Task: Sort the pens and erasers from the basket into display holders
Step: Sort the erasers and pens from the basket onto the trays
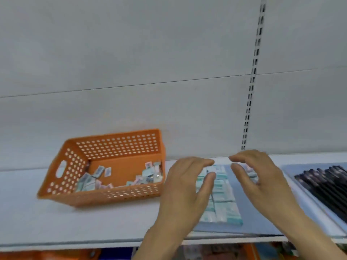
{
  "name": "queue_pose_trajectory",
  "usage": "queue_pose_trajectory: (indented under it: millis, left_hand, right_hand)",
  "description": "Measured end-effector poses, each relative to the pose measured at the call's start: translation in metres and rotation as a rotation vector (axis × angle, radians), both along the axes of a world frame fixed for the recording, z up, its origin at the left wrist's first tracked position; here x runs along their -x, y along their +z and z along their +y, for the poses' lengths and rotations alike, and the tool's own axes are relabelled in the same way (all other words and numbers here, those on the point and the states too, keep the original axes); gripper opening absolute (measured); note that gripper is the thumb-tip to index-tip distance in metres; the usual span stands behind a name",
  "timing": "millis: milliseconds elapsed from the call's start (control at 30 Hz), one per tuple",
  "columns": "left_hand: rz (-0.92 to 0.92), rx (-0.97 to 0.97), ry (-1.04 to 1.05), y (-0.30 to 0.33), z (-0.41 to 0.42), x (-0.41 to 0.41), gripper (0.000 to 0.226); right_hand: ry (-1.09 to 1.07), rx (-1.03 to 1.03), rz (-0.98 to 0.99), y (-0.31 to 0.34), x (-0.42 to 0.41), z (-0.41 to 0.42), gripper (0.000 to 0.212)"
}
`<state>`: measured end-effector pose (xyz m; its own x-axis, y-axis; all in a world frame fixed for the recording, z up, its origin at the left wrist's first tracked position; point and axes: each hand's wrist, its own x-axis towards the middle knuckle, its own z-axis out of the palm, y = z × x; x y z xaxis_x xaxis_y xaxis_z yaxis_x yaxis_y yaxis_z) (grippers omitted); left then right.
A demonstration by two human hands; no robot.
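Orange basket, erasers and pens on a white shelf.
Loose wrapped erasers lie in the basket; stacked erasers fill a blue holder; black pens lie rightmost.

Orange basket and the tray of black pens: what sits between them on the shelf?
In the head view, rows of packaged erasers on a blue tray, with both hands, left and right, over them.

Soft, even, dimmish light, faint shadows, overall motion blur, wide-angle bending toward the edges
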<state>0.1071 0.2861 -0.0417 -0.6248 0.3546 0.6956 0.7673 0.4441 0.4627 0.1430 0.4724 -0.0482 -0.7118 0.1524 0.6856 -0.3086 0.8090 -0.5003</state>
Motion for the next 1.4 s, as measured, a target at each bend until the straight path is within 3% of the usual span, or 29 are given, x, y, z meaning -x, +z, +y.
queue_pose_trajectory:
  millis: [233,333,400,500,567,700,767,833,933,1033,1133,1400]
  left_hand:
    - [-0.034,-0.008,0.433,0.017,-0.191,0.076,0.035]
    - [-0.168,0.133,0.682,0.019,-0.255,0.109,0.048]
    - [-0.367,0.204,0.746,0.017,-0.277,0.124,0.059]
    - [-0.669,0.024,0.605,0.016,-0.285,0.133,0.048]
    - [-0.656,-0.058,0.534,0.013,-0.284,0.13,0.033]
    - [-0.587,-0.118,0.532,0.01,-0.284,0.124,0.033]
    - [-0.571,-0.12,0.533,0.008,-0.285,0.124,0.033]
    - [-0.568,-0.113,0.533,0.008,-0.286,0.124,0.032]
    - [-0.561,-0.13,0.532,0.009,-0.286,0.123,0.034]
    - [-0.58,-0.131,0.543,0.008,-0.286,0.124,0.035]
    - [-0.582,-0.116,0.564,0.009,-0.284,0.125,0.036]
    - [-0.607,-0.106,0.587,0.011,-0.281,0.127,0.035]
  right_hand:
    - [0.277,-0.118,-0.007,0.022,0.068,-0.119,0.019]
    - [0.368,-0.258,-0.222,0.029,0.103,-0.155,0.016]
    - [0.395,-0.396,-0.441,0.031,0.124,-0.175,0.025]
    - [0.41,-0.465,-0.708,0.034,0.147,-0.202,0.036]
    - [0.428,-0.454,-0.824,0.034,0.156,-0.219,0.039]
    - [0.478,-0.406,-0.983,0.03,0.174,-0.261,0.04]
    - [0.516,-0.305,-1.089,0.029,0.179,-0.28,0.049]
    - [0.554,-0.161,-1.164,0.029,0.183,-0.294,0.042]
    - [0.572,-0.04,-1.192,0.026,0.187,-0.309,0.017]
    - [0.519,0.033,-1.231,0.019,0.191,-0.325,0.025]
    - [0.451,-0.045,-1.242,0.017,0.191,-0.337,0.037]
    - [0.479,-0.073,-1.231,0.023,0.185,-0.348,0.02]
